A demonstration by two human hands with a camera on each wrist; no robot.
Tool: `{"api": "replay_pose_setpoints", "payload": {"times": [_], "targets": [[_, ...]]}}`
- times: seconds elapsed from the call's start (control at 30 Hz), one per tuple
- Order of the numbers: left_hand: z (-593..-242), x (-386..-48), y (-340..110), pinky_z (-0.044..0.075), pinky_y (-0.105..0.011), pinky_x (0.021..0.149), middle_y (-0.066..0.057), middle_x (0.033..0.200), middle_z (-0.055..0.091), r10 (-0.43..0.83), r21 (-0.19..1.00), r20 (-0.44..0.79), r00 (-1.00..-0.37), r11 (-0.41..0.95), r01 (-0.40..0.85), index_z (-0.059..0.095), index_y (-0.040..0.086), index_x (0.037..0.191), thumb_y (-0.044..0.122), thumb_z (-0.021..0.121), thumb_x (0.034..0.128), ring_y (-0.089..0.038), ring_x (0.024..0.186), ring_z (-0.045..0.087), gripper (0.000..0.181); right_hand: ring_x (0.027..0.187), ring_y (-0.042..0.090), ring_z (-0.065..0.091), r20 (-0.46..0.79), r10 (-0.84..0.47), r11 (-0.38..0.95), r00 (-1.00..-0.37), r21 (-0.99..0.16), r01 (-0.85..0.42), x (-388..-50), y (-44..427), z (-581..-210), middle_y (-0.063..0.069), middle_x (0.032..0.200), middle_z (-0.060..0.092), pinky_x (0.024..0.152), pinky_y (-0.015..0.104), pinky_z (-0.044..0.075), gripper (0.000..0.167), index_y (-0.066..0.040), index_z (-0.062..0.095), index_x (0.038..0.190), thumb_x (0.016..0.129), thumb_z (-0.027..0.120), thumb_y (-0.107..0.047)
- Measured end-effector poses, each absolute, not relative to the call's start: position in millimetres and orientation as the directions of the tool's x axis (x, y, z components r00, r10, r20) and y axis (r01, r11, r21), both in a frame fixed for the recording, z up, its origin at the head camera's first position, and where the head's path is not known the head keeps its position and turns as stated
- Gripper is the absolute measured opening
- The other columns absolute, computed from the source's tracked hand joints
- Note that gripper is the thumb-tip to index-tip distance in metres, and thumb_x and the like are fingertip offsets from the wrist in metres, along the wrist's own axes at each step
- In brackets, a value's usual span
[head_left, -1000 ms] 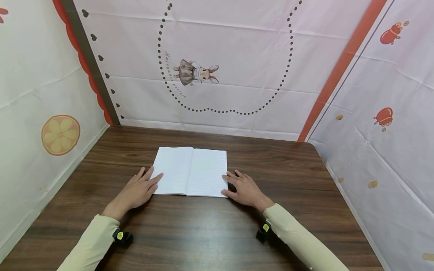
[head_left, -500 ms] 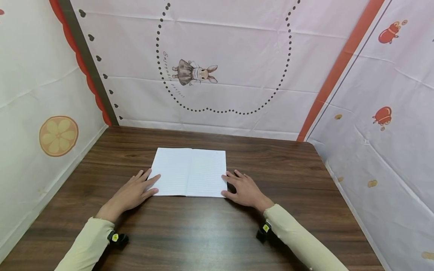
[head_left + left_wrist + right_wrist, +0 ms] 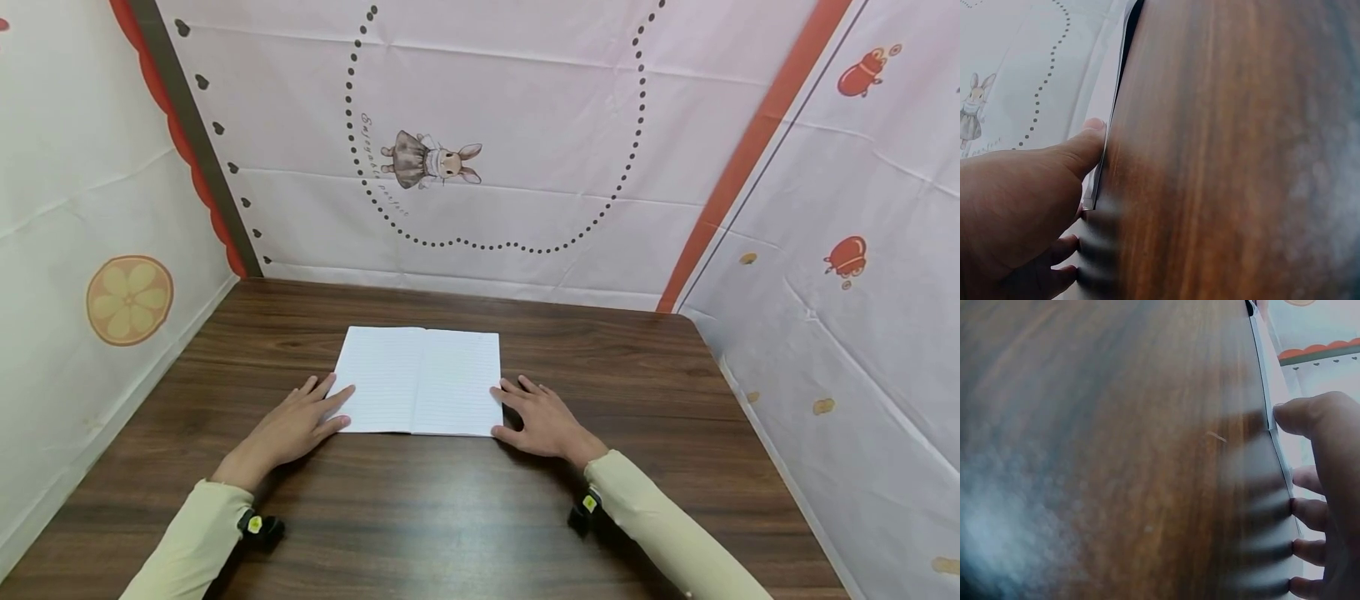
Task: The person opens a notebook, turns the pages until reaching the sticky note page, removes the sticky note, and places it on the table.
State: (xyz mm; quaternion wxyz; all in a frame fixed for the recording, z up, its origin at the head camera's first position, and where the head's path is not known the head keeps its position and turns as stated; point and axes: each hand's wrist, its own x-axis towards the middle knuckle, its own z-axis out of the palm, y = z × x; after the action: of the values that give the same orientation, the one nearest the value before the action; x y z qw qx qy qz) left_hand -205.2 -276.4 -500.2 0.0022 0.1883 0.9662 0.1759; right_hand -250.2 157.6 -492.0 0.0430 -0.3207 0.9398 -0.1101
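Left side just shifted a bit, right side barely budged

So the left hand [image 3: 294,423] has eased slightly outward, fingers spread and gripping nothing, thumb by the near corner of the lined notebook [image 3: 454,379]. That's lying open on the surface [image 3: 450,517], left side looking a bit flatter. The right hand [image 3: 542,418] is spread too, fingertips on the other edge, no grip. Seems steadied from both sides imo.

Counter [image 3: 450,508]: dark brown wood grain, streaks running side to side, far right corner rounded, surface shiny toward the near middle. Lying directly on it: one notebook [image 3: 420,381], spread open, lined white pages facing up, centre fold running near to far.
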Motion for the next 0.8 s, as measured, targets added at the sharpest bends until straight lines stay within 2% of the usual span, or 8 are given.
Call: {"api": "replay_pose_setpoints", "payload": {"times": [0.43,0.8], "targets": [[-499.0,-204.2,-274.9,0.023,-0.074,0.113,-0.030,0.162,0.028,0.361,0.342,0.052,-0.931,0.870,0.356,0.044,0.013,0.156,0.043,0.054,0.1057,-0.059,0.146,0.023,0.059,0.153,0.036,0.027,-0.019,-0.601,0.779,-0.799,-0.238,-0.580,-250.4,156.1,-490.8,0.003,0.164,0.036,0.117,0.065,0.029,0.073,-0.024,0.040,0.159,0.099,0.051,-0.064],[-502.9,-205.6,-275.0,0.022,-0.075,0.113,-0.031,0.161,0.029,0.364,0.348,0.066,-0.929,0.864,0.364,0.045,0.013,0.156,0.043,0.054,0.1054,-0.060,0.145,0.023,0.060,0.152,0.038,0.031,0.024,-0.581,0.784,-0.813,-0.251,-0.568,-251.2,155.1,-496.2,0.004,0.162,0.039,0.115,0.065,0.032,0.070,-0.025,0.045,0.157,0.099,0.052,-0.064]]}}
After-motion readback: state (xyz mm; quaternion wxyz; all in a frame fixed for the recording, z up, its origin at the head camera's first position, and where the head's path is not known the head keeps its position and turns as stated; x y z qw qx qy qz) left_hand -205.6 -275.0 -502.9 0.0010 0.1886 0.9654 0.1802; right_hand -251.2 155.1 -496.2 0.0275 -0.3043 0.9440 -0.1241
